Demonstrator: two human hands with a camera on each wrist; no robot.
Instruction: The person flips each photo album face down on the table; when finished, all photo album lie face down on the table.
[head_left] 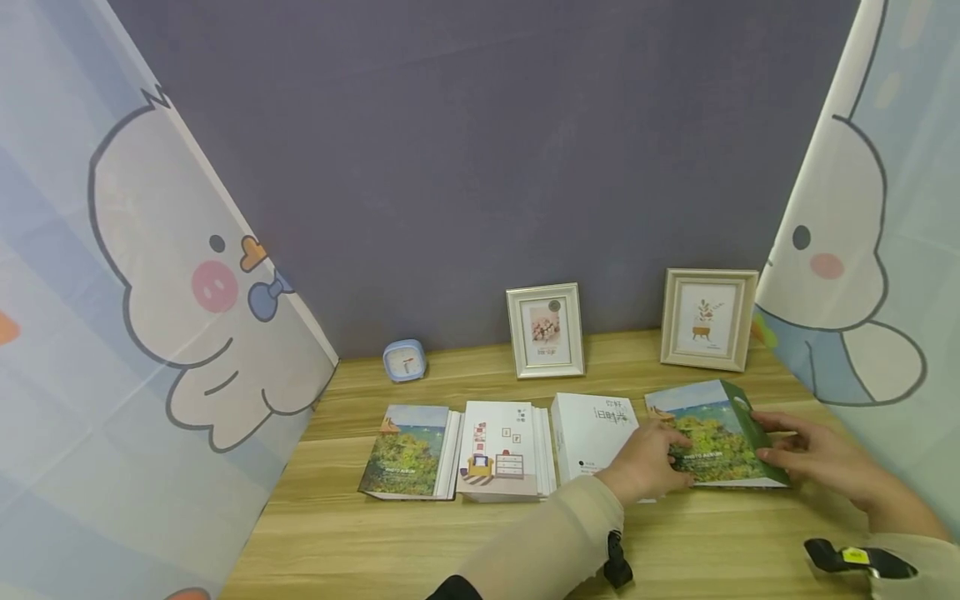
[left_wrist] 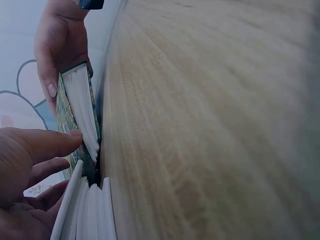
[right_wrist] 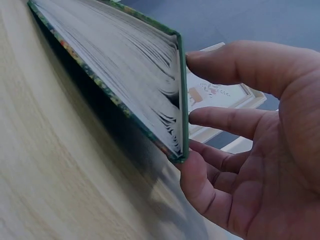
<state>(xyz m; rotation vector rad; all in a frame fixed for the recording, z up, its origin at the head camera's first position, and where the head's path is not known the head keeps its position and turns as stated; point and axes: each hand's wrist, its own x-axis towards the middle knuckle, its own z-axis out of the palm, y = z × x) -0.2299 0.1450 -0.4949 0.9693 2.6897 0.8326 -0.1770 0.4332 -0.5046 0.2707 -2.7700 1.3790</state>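
A photo album (head_left: 712, 433) with a painted landscape cover and green spine lies tilted at the row's right end, its spine side raised off the table. My right hand (head_left: 832, 462) holds it at the spine; the right wrist view shows the thumb (right_wrist: 215, 62) against the spine and a bent finger (right_wrist: 197, 185) at its lower corner. The left hand (head_left: 648, 462) touches the album's left side with loosely extended fingers, above a white boxed book (head_left: 592, 425). In the left wrist view, the left thumb (left_wrist: 55, 142) lies across the album's page edge (left_wrist: 80, 100).
To the left stand a white illustrated album (head_left: 498, 442) and another landscape album (head_left: 408, 450). Behind the row are a blue clock (head_left: 405, 361) and two picture frames, one in the middle (head_left: 546, 331) and one at right (head_left: 708, 319). Printed curtains flank the wooden table (head_left: 360, 542).
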